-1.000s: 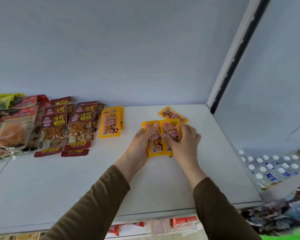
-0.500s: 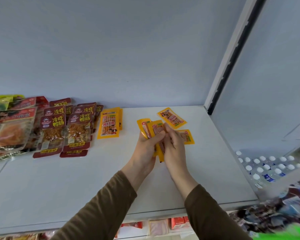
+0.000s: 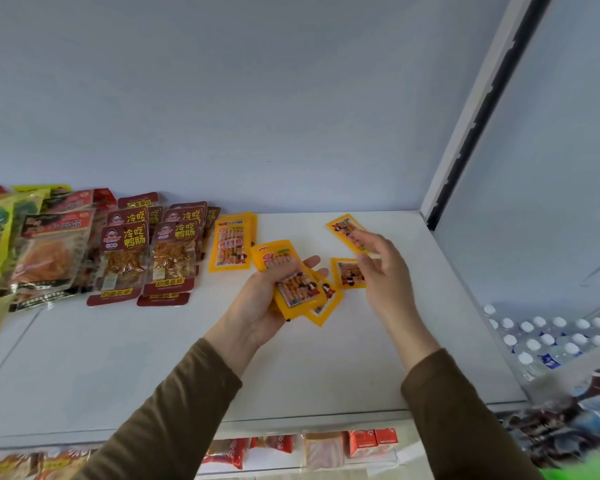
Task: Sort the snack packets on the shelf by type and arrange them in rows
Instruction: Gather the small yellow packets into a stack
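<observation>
Left hand point(image 3: 267, 299) is gripping a small stack of yellow packets point(image 3: 293, 285), thumb on top (count unclear) | right hand point(image 3: 383, 268) is hovering loosely spread, holding nothing, over 2 loose yellow packets point(image 3: 347, 273) lying on the shelf point(image 3: 118, 358) | dark red packets point(image 3: 146, 251) are sitting in rows at left.

Bright, even, nearly shadowless light; wide-angle bending at the edges, with blur smearing the lower right corner

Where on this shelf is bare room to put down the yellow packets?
Bare shelf lies in front of the maroon packets, and along the front edge below both hands. The right side near the wall is bare too. Crowded: the left back corner, and around the loose yellow packets beside the right hand.
</observation>
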